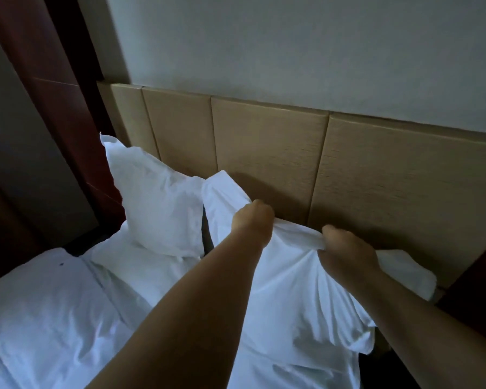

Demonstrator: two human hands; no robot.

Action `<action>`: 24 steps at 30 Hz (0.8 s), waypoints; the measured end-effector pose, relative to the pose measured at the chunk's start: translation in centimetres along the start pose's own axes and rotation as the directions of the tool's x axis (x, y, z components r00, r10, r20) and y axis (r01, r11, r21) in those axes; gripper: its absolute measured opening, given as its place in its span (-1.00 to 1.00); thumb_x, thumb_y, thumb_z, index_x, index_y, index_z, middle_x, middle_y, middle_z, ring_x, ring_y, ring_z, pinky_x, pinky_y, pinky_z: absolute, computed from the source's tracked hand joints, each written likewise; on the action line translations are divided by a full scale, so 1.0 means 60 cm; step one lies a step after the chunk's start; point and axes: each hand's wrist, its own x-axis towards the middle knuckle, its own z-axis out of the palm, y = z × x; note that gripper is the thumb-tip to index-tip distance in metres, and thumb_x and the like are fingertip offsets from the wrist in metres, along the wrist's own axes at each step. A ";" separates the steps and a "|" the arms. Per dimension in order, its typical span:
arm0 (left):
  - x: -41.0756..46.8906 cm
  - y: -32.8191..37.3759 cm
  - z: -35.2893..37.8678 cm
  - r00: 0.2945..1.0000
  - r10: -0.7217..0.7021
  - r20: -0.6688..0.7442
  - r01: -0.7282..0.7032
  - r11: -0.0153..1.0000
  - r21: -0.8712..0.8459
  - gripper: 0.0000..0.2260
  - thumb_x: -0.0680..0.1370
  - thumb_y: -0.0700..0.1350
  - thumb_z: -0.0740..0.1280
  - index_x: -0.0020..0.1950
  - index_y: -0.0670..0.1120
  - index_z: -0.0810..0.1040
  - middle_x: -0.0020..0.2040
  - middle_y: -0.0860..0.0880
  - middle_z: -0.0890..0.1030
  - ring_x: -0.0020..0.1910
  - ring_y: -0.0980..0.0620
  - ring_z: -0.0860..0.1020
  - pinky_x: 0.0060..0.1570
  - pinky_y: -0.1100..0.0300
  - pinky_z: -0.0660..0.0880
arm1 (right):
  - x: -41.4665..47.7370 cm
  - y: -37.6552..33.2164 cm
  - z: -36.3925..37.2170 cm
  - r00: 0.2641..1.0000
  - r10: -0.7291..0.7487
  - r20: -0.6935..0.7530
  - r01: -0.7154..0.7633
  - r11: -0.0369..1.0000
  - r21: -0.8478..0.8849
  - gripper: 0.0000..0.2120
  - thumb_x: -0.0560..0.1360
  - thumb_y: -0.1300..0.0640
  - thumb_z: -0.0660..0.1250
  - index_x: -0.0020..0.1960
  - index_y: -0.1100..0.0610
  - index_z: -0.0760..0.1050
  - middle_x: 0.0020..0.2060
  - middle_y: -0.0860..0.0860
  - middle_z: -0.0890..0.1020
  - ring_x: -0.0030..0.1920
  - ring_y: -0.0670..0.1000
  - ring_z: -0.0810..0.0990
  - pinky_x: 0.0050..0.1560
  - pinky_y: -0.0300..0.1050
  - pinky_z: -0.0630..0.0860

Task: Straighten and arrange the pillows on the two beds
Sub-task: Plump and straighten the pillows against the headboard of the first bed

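Near pillow (292,293), long axis running along the headboard (264,141), lies directly ahead of the person: left hand (254,219) and right hand (345,248), set apart, each grip its upper edge, the left nearer the second pillow (157,197).

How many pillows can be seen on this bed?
2. The left pillow leans against the headboard; the right pillow is gripped along its top edge by the left hand and right hand. Others may lie out of view.
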 end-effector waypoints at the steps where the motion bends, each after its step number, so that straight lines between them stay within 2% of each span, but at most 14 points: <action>1: 0.011 0.005 0.010 1.000 -0.003 0.018 0.004 0.999 -0.032 -0.76 0.63 -0.25 0.13 0.23 -0.20 0.52 0.17 -0.15 0.53 0.16 -0.14 0.53 0.17 0.03 0.49 | 0.010 0.009 0.008 1.000 0.008 -0.024 -0.008 1.000 0.001 -0.88 0.55 0.16 0.17 -0.16 0.00 0.31 -0.19 -0.03 0.55 -0.20 0.01 0.52 -0.24 -0.12 0.36; 4: 0.045 0.007 0.047 0.998 0.055 0.029 -0.053 0.996 -0.077 -0.77 0.64 -0.22 0.10 0.21 -0.20 0.47 0.16 -0.16 0.51 0.13 -0.15 0.52 0.17 -0.05 0.47 | 0.033 0.030 0.031 0.995 0.020 -0.102 -0.018 1.000 0.022 -0.93 0.54 0.13 0.21 -0.11 0.05 0.34 -0.17 -0.02 0.57 -0.13 0.07 0.60 -0.17 -0.10 0.45; 6: 0.068 0.004 0.067 0.993 0.114 0.010 -0.112 0.990 -0.087 -0.78 0.63 -0.20 0.17 0.26 -0.15 0.44 0.19 -0.14 0.46 0.12 -0.13 0.51 0.15 -0.03 0.48 | 0.046 0.037 0.046 0.992 0.027 -0.125 -0.022 0.999 0.035 -0.94 0.54 0.11 0.22 -0.08 0.07 0.35 -0.18 -0.01 0.58 -0.16 0.07 0.60 -0.17 -0.09 0.46; 9: 0.098 -0.006 0.093 0.971 0.237 -0.004 -0.237 0.971 -0.015 -0.54 0.54 -0.23 0.33 0.40 0.04 0.35 0.31 -0.07 0.31 0.19 -0.11 0.48 0.14 -0.02 0.52 | 0.064 0.049 0.067 0.989 0.031 -0.142 -0.028 0.999 0.025 -0.91 0.52 0.11 0.24 -0.02 0.11 0.42 -0.16 0.04 0.60 -0.15 0.09 0.60 -0.13 -0.05 0.50; 11: 0.110 -0.009 0.100 0.961 0.276 -0.011 -0.276 0.961 0.010 -0.52 0.55 -0.20 0.33 0.42 0.08 0.32 0.37 -0.04 0.28 0.23 -0.11 0.47 0.13 -0.03 0.53 | 0.071 0.059 0.071 0.990 0.073 -0.119 -0.060 0.992 0.111 -0.91 0.51 0.10 0.23 -0.10 0.13 0.42 -0.20 0.05 0.55 -0.14 0.14 0.56 -0.16 -0.04 0.41; 13: 0.115 -0.013 0.099 0.958 0.280 -0.056 -0.280 0.960 0.015 -0.69 0.60 -0.14 0.25 0.34 0.04 0.40 0.32 -0.03 0.36 0.21 -0.10 0.48 0.08 -0.03 0.53 | 0.072 0.066 0.063 0.988 0.140 -0.069 -0.114 0.949 0.294 -0.83 0.48 0.08 0.25 -0.21 0.14 0.37 -0.29 0.03 0.48 -0.19 0.14 0.50 -0.22 -0.04 0.35; 15: 0.117 -0.014 0.093 0.958 0.267 -0.107 -0.265 0.964 0.026 -0.80 0.63 -0.11 0.15 0.20 -0.03 0.48 0.20 -0.04 0.45 0.13 -0.10 0.51 0.01 -0.01 0.52 | 0.072 0.073 0.048 0.980 0.173 -0.097 -0.122 0.913 0.390 -0.79 0.45 0.06 0.32 -0.22 0.18 0.39 -0.32 0.05 0.48 -0.22 0.14 0.47 -0.24 -0.04 0.34; 18: 0.118 -0.005 0.077 0.958 0.228 -0.173 -0.228 0.973 0.017 -0.81 0.63 -0.14 0.14 0.20 -0.06 0.46 0.19 -0.07 0.45 0.09 -0.12 0.52 -0.05 0.01 0.50 | 0.073 0.076 0.023 0.977 0.144 -0.155 -0.075 0.921 0.383 -0.78 0.46 0.07 0.37 -0.19 0.20 0.44 -0.32 0.05 0.51 -0.22 0.13 0.48 -0.26 -0.04 0.36; 21: 0.115 0.019 0.054 0.967 0.154 -0.201 -0.167 0.985 -0.050 -0.74 0.58 -0.22 0.20 0.25 -0.03 0.40 0.19 -0.08 0.41 0.00 -0.16 0.56 -0.20 0.03 0.46 | 0.079 0.073 -0.002 0.974 0.133 -0.182 -0.057 0.927 0.371 -0.86 0.50 0.06 0.33 -0.13 0.13 0.46 -0.24 0.03 0.55 -0.19 0.11 0.52 -0.17 -0.02 0.47; 24: 0.097 0.040 0.042 0.962 0.196 -0.192 -0.211 0.975 -0.066 -0.71 0.60 -0.15 0.18 0.32 0.05 0.37 0.23 -0.05 0.39 0.02 -0.14 0.56 -0.19 0.04 0.47 | 0.072 0.069 -0.024 0.971 0.120 -0.204 -0.039 0.930 0.365 -0.88 0.55 0.07 0.28 -0.12 0.09 0.46 -0.22 0.03 0.57 -0.17 0.08 0.53 -0.14 -0.01 0.50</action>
